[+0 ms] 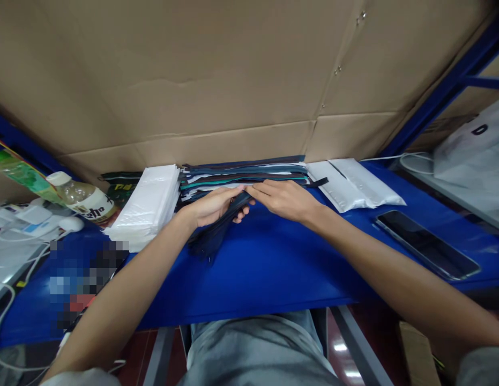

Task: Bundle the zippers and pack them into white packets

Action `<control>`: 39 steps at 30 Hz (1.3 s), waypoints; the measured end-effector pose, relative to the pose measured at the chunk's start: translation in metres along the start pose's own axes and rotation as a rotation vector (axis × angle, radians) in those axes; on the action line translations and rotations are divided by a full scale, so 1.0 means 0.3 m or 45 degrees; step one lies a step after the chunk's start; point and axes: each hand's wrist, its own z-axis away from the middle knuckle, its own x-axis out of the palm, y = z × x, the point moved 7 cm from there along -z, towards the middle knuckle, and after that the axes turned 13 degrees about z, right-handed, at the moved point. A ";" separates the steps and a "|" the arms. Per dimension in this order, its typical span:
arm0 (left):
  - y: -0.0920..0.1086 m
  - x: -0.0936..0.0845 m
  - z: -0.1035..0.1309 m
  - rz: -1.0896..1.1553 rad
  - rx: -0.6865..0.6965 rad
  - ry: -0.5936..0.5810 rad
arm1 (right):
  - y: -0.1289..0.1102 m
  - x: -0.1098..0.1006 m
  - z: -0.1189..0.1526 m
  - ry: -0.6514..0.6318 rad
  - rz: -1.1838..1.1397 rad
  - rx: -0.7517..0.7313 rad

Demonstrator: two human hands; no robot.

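A dark bundle of fabric strips, perhaps zippers (217, 228), hangs down to the left from my left hand (217, 206), whose fingers are wrapped round it. My right hand (283, 199) pinches the upper end of the same bundle, its fingertips meeting those of the left hand. Behind both hands lies a layered pile of dark, white and teal strips (241, 174), partly hidden by them. To the left of this pile is a stack of white packets (147, 201). White plastic packages (354, 185) lie to its right.
A phone (428, 244) lies on the blue table (273, 279) at the right. Bottles (86, 198), chargers and white cables (36, 220) crowd the left side. A cardboard wall (217, 69) rises behind the table, with a translucent bag (474, 145) at far right.
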 end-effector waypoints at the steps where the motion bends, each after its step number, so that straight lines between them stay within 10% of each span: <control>1: -0.008 0.001 0.004 0.036 -0.003 -0.007 | -0.003 -0.002 0.002 0.007 -0.001 0.015; 12: 0.022 0.014 0.031 -0.075 0.103 -0.022 | 0.004 -0.006 0.015 0.082 -0.220 0.062; 23: 0.165 0.078 0.065 -0.008 0.643 0.080 | 0.070 -0.008 -0.017 0.069 -1.292 0.425; 39: 0.184 0.158 0.038 0.155 0.953 0.098 | 0.060 0.001 -0.066 0.446 -1.687 0.554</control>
